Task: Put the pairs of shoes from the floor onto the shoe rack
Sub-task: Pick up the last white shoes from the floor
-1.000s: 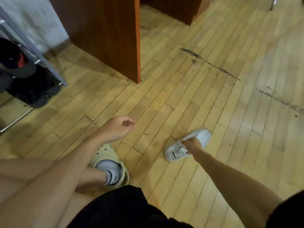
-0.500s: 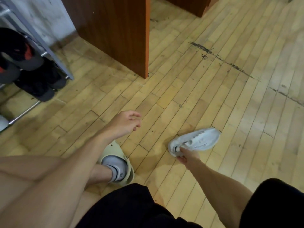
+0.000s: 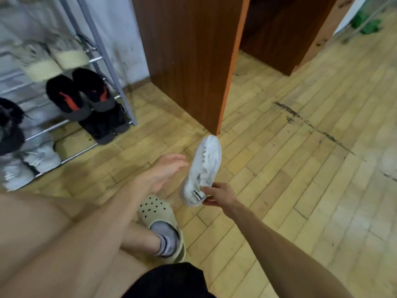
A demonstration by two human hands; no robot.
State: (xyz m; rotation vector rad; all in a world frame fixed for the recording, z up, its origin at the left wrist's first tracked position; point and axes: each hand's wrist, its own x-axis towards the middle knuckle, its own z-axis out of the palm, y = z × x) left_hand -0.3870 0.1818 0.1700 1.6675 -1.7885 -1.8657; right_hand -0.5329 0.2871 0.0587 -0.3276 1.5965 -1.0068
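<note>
**White shoe held above the floor**

The right hand (image 3: 217, 194) grips the white shoe (image 3: 204, 168) by its heel, toe pointing away, clear of the wooden floor (image 3: 279, 168). The left hand (image 3: 165, 171) is spread, empty, just beside it. The shoe rack (image 3: 103, 52) stands far left.

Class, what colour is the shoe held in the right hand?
White shoe, with a small black heel label; head view.
</note>
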